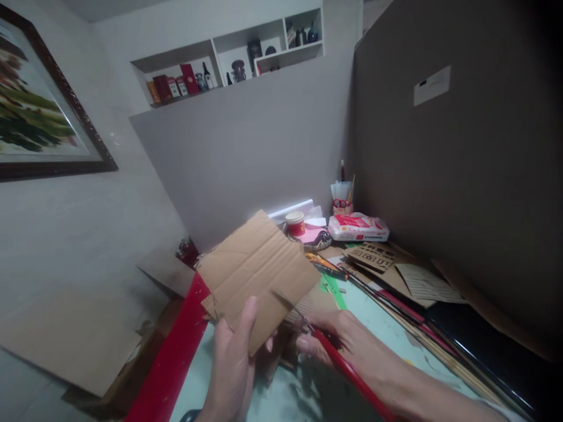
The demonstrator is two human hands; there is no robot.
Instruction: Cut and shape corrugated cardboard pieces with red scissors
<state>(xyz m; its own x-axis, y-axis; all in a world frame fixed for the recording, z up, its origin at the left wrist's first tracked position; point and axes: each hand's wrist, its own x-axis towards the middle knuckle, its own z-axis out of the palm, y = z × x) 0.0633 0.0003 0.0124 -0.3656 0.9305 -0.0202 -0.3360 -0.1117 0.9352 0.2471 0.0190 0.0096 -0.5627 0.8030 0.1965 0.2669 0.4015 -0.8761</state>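
A flat piece of brown corrugated cardboard [259, 264] with parallel creases is held up at a tilt over the table. My left hand [235, 357] pinches its lower left edge, thumb on top and fingers underneath. My right hand [338, 340] is closed around red-handled scissors [352, 372]. A thin dark blade lies over the cardboard's lower right edge; the other blade is not visible. Beneath the held piece, more cardboard scraps [268, 366] lie on the pale green tabletop [308, 398], partly hidden by my hands.
Cardboard pieces [373, 258] are stacked along the right, beside a shiny black item [479, 346]. A tissue pack [358, 227], a red paper cup [295, 224] and a holder of tools [342, 202] stand behind. A red strip [176, 351] runs down the table's left side.
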